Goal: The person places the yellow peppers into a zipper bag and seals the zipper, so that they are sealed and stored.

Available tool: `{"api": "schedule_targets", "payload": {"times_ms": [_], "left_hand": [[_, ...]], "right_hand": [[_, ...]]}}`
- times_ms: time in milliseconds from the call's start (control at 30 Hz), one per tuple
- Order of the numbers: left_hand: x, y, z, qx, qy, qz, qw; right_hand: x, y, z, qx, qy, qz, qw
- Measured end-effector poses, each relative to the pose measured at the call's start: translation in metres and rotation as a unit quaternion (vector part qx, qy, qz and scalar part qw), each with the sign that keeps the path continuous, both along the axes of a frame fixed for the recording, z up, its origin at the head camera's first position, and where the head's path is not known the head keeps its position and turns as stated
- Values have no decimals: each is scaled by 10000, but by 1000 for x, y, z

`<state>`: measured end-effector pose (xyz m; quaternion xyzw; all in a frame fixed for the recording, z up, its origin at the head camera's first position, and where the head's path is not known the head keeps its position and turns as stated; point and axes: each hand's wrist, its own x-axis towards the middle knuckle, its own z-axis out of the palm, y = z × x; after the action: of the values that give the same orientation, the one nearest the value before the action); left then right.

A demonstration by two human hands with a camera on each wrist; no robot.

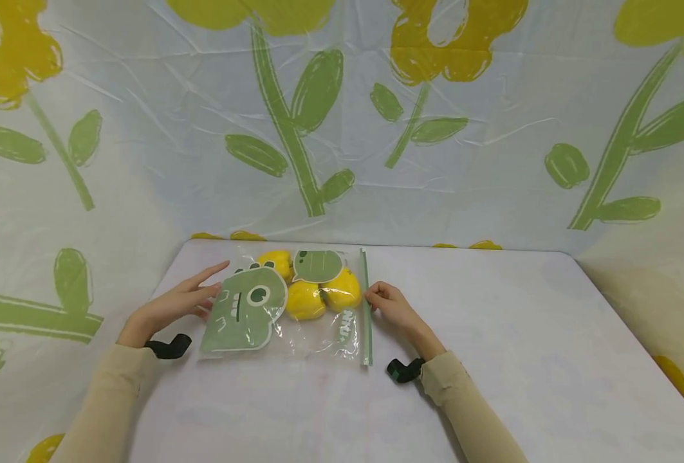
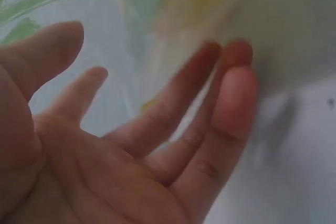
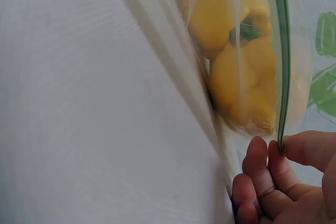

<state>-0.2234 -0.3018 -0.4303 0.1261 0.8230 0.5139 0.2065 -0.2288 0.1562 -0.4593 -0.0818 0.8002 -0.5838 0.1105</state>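
A clear zip bag [image 1: 313,337] printed with a green cartoon monster lies on the table, its green zip strip [image 1: 367,334] on the right side. Yellow bell peppers [image 1: 305,301] show through the plastic. My right hand [image 1: 396,310] pinches the zip strip between thumb and forefinger, which the right wrist view shows close up beside the peppers [image 3: 231,77]. At the bag's left end is my left hand [image 1: 176,302], fingers spread and loosely bent. In the left wrist view the left hand [image 2: 121,166] holds nothing; the bag behind its fingertips is blurred.
A white-covered table [image 1: 521,360] extends to the right and in front of the bag. Behind it hangs a flower-printed cloth [image 1: 469,173], which also runs along the left and right sides. Black wrist devices [image 1: 170,347] sit on both wrists.
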Motion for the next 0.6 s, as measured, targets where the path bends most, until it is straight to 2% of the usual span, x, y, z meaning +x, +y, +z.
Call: {"api": "schedule_targets", "payload": {"times_ms": [100, 233, 367, 600], "left_hand": [[-5, 0, -17, 495, -88, -134, 9986], [-9, 4, -32, 775, 230, 93, 9967], [-9, 7, -38, 853, 506, 410, 9942], [-11, 19, -40, 957, 564, 571, 9922]], "right_hand": [[0, 0, 0, 22, 8, 3, 10000], [0, -1, -1, 26, -24, -40, 10000], [-1, -1, -2, -3, -18, -82, 10000], [-2, 5, 1, 143, 107, -240, 9996]]}}
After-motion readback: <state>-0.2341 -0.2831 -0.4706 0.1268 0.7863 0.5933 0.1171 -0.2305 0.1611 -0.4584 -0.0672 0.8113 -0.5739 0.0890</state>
